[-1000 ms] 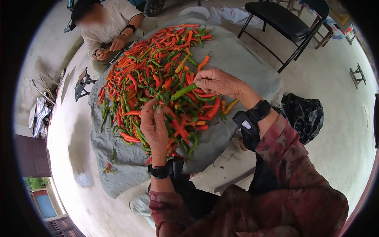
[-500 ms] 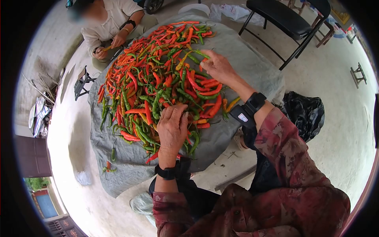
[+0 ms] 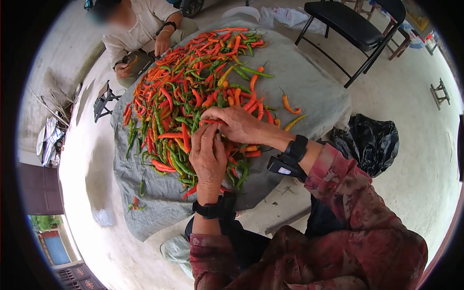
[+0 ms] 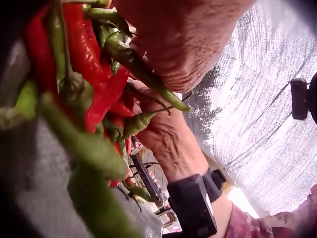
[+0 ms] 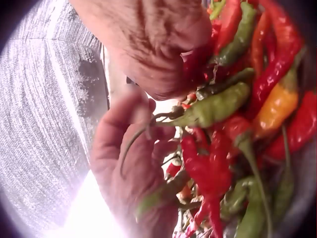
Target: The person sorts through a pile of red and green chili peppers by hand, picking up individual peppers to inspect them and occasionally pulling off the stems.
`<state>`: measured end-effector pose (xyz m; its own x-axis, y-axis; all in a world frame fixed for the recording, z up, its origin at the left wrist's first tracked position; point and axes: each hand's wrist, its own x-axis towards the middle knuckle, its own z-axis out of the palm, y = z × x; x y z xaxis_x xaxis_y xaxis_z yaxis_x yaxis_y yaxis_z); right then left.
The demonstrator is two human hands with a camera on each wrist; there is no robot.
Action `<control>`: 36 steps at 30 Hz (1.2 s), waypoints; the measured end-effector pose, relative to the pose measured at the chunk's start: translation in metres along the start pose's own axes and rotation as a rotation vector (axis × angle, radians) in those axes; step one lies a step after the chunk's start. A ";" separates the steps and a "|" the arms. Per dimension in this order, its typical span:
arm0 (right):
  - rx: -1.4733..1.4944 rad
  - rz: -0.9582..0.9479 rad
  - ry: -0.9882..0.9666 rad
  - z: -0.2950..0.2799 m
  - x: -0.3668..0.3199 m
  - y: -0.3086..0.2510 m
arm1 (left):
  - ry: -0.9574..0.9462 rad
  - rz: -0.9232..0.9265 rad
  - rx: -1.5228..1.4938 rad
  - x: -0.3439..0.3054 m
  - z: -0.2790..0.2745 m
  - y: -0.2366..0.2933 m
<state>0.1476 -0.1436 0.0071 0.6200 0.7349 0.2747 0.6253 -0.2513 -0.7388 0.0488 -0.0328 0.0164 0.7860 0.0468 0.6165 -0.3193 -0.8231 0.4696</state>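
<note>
In the head view both hands meet over the near part of a heap of chili peppers (image 3: 179, 96), mostly red and green. A red chili pepper (image 3: 211, 122) shows between their fingertips. My right hand (image 3: 238, 124) reaches in from the right with its fingers curled on the pepper. From below, my left hand (image 3: 209, 157) pinches at it with bent fingers. The right wrist view has a green chili pepper (image 5: 215, 106) with a long stem close under the hands. Much of the held pepper is hidden by the fingers.
The heap lies on a grey sheet (image 3: 314, 72). A lone orange chili pepper (image 3: 289, 105) rests to its right. Across the heap another person (image 3: 145, 36) sits handling a pepper. A black folding chair (image 3: 345, 24) and a black plastic bag (image 3: 369, 145) are on the right.
My right hand carried a green chili pepper to the heap's far right edge, let it go, and came back to my left hand. My left hand dipped onto the heap; a red pepper is now between both hands.
</note>
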 end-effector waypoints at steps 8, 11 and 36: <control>0.145 0.048 0.244 -0.036 -0.020 -0.002 | 0.092 -0.127 0.027 0.007 -0.003 -0.003; 0.336 0.091 0.358 -0.060 -0.019 0.006 | 0.101 0.025 0.043 0.008 -0.001 -0.001; 0.677 0.488 -0.061 -0.089 -0.030 0.030 | 0.014 -0.481 -0.762 0.014 0.012 0.010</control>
<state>0.1902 -0.2291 0.0314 0.7084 0.6794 -0.1911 -0.1382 -0.1319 -0.9816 0.0630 -0.0471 0.0219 0.9204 0.3002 0.2506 -0.2259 -0.1149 0.9674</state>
